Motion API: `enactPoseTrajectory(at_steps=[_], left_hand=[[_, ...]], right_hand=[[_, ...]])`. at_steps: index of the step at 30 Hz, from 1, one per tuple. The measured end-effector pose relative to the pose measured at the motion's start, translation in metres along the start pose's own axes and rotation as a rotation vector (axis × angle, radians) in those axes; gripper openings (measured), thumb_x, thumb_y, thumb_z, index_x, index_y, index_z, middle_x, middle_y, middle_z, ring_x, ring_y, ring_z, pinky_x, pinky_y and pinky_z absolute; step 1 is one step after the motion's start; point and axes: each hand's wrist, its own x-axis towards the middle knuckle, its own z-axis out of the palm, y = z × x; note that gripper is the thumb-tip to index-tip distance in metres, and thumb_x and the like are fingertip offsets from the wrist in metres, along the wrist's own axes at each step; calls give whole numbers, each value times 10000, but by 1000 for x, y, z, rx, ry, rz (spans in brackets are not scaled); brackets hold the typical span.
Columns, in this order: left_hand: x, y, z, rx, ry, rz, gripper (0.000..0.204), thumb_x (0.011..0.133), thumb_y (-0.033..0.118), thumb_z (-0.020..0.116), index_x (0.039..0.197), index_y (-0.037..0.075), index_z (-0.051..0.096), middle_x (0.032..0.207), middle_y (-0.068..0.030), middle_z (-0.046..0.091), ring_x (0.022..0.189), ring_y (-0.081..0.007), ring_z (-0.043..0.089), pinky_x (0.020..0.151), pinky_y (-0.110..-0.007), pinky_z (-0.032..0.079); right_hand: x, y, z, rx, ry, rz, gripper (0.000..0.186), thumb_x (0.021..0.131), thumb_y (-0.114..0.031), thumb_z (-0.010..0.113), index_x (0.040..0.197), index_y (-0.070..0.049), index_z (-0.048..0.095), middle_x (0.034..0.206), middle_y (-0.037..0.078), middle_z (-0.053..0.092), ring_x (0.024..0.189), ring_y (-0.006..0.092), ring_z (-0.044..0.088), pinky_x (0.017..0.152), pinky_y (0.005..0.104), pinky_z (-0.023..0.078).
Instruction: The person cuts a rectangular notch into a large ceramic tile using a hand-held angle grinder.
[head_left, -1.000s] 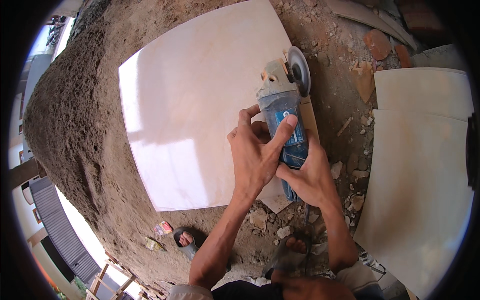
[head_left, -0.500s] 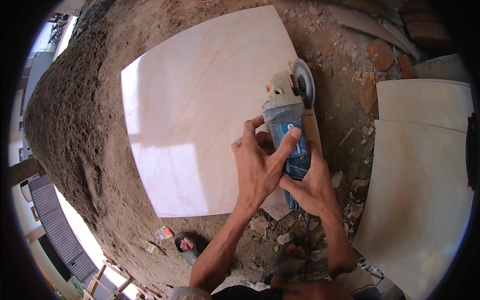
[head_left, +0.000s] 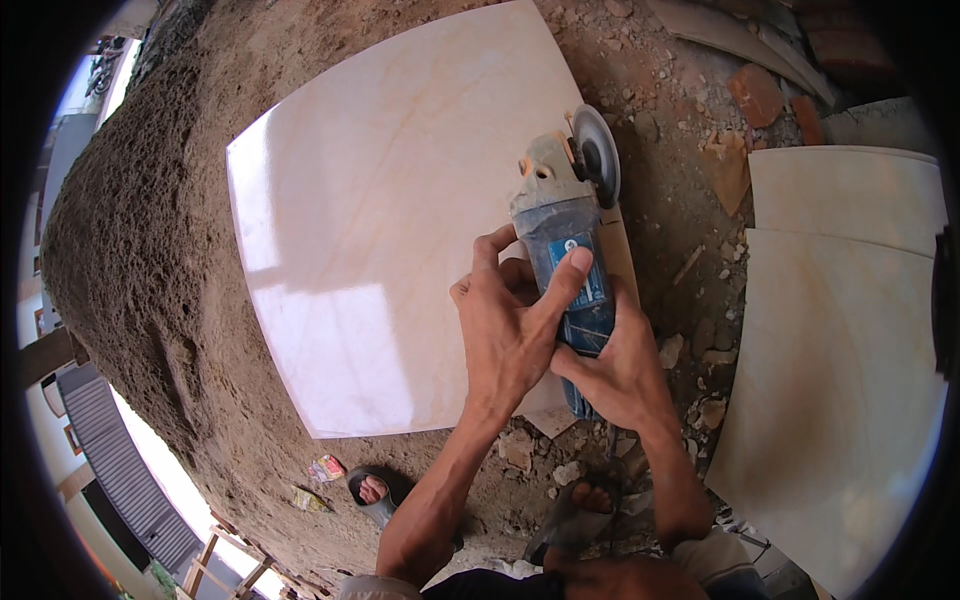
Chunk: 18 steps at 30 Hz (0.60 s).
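Note:
Both of my hands are closed around a blue angle grinder (head_left: pixel 580 255) with a dusty metal head. My left hand (head_left: pixel 505 325) grips the front of its body, thumb laid along the top. Behind it, my right hand (head_left: pixel 625 380) wraps the rear end, where the cord hangs down. The round grinding disc (head_left: pixel 597 157) stands on edge at the right side of a large cream marbled tile (head_left: pixel 400 190). Whether the disc touches the tile or spins, I cannot tell. A narrow strip (head_left: pixel 617 255) of tile lies along that edge, partly hidden by my hands.
More cream tiles (head_left: pixel 840 350) lie at the right. Broken bricks (head_left: pixel 757 95) and rubble are strewn between them and the large tile. A dark sand mound (head_left: pixel 130 210) rises at the left. My sandalled feet stand near wrappers (head_left: pixel 327 468) on the dirt.
The grinder, both hands and the large tile appear slightly farther left and higher in the picture, as does most of the background. My grip on the grinder looks the same.

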Motion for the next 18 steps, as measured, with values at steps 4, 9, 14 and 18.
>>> enactPoseTrajectory(at_steps=[4,9,14,18], left_hand=[[2,-8,-1,8,-4,24,832,958,464,888,1394,-163,557,851,-207,793,740,-198,758,672,-339,607],[1,-2,3,-50,12,-4,836,960,470,886,1394,-160,549,850,-214,790,744,-203,762,670,-339,607],[2,-2,0,-29,1,1,841,960,469,885,1395,-166,545,867,-228,793,757,-217,771,682,-348,620],[2,-2,1,-43,11,1,848,956,468,888,1397,-169,544,872,-233,795,757,-221,774,683,-350,622]], right_hand=[[0,1,1,3,11,-41,807,839,-281,899,1437,96,510,1163,260,755,1061,330,786,934,437,626],[2,3,0,-17,-1,-2,779,841,-272,893,1419,94,522,1157,254,756,1058,327,785,932,441,626],[3,2,1,-8,-1,2,766,842,-269,891,1412,87,525,1144,246,757,1048,326,786,924,442,628],[4,-1,1,2,-4,9,776,839,-272,897,1421,80,523,1154,239,752,1054,325,781,929,444,626]])
